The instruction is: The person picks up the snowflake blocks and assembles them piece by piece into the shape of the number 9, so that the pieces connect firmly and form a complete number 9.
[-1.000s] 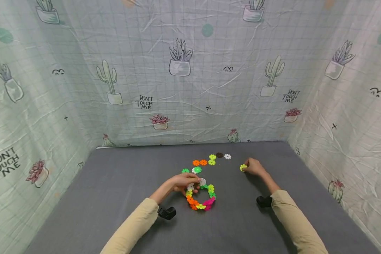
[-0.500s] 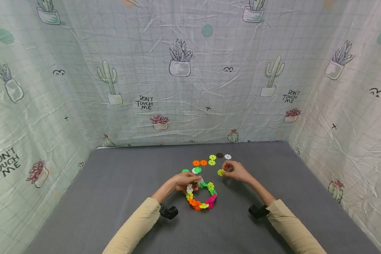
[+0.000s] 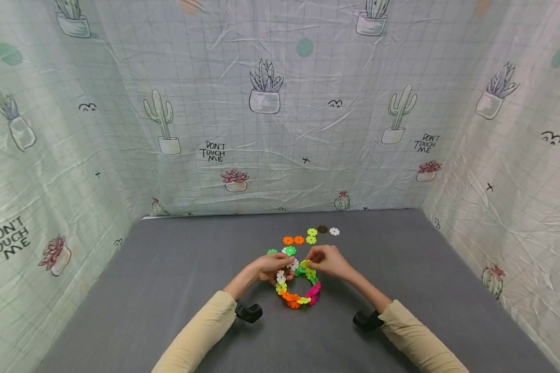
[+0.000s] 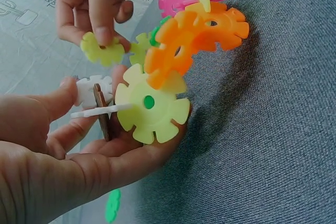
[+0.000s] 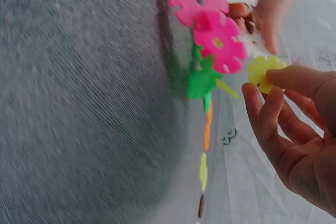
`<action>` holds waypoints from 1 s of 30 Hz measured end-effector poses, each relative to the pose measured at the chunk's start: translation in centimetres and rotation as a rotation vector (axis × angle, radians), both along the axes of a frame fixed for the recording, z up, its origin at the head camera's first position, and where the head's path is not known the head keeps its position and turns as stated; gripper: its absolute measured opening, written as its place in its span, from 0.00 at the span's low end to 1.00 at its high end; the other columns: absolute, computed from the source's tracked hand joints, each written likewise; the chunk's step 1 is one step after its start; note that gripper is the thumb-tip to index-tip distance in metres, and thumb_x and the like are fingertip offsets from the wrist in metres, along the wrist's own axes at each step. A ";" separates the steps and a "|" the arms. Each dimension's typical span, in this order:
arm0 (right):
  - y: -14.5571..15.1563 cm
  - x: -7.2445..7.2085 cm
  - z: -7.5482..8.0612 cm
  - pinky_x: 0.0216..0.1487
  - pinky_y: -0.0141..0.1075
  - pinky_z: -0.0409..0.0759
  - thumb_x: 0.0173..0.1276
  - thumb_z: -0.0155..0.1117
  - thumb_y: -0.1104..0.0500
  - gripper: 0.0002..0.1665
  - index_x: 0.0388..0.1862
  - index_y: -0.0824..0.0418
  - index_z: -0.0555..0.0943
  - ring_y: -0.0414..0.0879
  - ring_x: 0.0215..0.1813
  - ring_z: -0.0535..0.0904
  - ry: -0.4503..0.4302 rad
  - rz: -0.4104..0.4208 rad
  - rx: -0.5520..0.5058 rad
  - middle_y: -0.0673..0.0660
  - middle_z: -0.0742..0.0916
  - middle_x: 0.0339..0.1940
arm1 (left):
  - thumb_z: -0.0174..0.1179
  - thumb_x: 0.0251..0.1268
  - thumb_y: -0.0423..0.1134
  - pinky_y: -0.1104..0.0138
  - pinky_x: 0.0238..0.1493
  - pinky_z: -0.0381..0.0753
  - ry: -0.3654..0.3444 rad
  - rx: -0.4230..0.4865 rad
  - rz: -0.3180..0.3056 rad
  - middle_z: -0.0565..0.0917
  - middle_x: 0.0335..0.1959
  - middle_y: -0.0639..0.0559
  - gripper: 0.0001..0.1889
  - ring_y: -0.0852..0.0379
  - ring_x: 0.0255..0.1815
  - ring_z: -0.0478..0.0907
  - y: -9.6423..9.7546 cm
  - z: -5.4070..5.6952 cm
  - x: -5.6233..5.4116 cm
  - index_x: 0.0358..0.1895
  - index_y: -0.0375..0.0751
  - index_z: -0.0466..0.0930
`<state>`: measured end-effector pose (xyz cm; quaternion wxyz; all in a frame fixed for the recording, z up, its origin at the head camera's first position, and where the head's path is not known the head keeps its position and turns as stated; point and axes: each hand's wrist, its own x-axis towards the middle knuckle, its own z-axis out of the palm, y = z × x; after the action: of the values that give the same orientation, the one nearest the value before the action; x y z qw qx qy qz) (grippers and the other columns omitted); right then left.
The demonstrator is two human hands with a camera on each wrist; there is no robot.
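Note:
A chain of interlocking flower-shaped plastic discs [image 3: 293, 299], bent into a ring, has orange, yellow, pink, green, white and brown pieces. My left hand [image 3: 267, 265] holds its far left part, thumb at a white disc [image 4: 94, 90] and fingers under a yellow disc [image 4: 152, 116]. A brown disc [image 4: 101, 114] crosses the white ones there. Between thumb and fingers, my right hand [image 3: 330, 261] pinches a single yellow disc [image 5: 262, 72]. This piece is close to the white end of the chain, and overlaps the ring's far side in the head view. Pink discs [image 5: 220, 43] form the ring's near right side.
Loose discs lie on the grey table [image 3: 191, 259] beyond the hands: orange [image 3: 288, 240], yellow [image 3: 311, 240], brown [image 3: 322, 229], white [image 3: 334, 231] and green [image 3: 290, 250]. A patterned curtain [image 3: 303, 129] encloses the table at the back and sides.
My right hand has carried the yellow disc leftward and nearer, from the right of the loose discs to the ring's far side. The left hand keeps holding the chain, which has shifted slightly.

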<state>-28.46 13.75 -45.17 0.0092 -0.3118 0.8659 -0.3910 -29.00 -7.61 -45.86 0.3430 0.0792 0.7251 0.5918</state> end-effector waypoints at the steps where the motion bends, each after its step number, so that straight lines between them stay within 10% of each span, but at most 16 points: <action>1: -0.2 0.0 -0.2 0.23 0.28 0.75 0.55 0.65 0.63 0.03 0.28 0.62 0.81 0.46 0.25 0.80 0.025 0.002 0.000 0.55 0.85 0.25 | 0.40 0.70 0.48 0.64 0.23 0.64 -0.001 0.007 0.001 0.77 0.26 0.53 0.13 0.61 0.27 0.76 0.0 0.0 0.0 0.33 0.44 0.67; 20: -1.1 0.1 -2.1 0.24 0.27 0.78 0.56 0.63 0.64 0.07 0.20 0.61 0.80 0.37 0.26 0.80 0.371 0.078 -0.220 0.53 0.85 0.23 | 0.36 0.72 0.40 0.65 0.27 0.71 -0.064 0.184 -0.061 0.76 0.29 0.53 0.13 0.60 0.34 0.76 -0.7 -0.6 -0.4 0.27 0.48 0.65; 30: -1.5 0.6 -1.7 0.25 0.35 0.80 0.52 0.63 0.73 0.03 0.21 0.69 0.81 0.50 0.24 0.81 0.344 0.026 -0.265 0.61 0.85 0.23 | 0.41 0.70 0.39 0.67 0.22 0.72 -0.043 0.203 -0.032 0.76 0.27 0.53 0.11 0.60 0.34 0.77 -0.4 -0.2 -0.4 0.26 0.48 0.64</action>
<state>-27.87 12.28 -46.82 -0.1748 -0.3836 0.7917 -0.4422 -29.41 -8.04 -46.07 0.3578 0.1123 0.6527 0.6583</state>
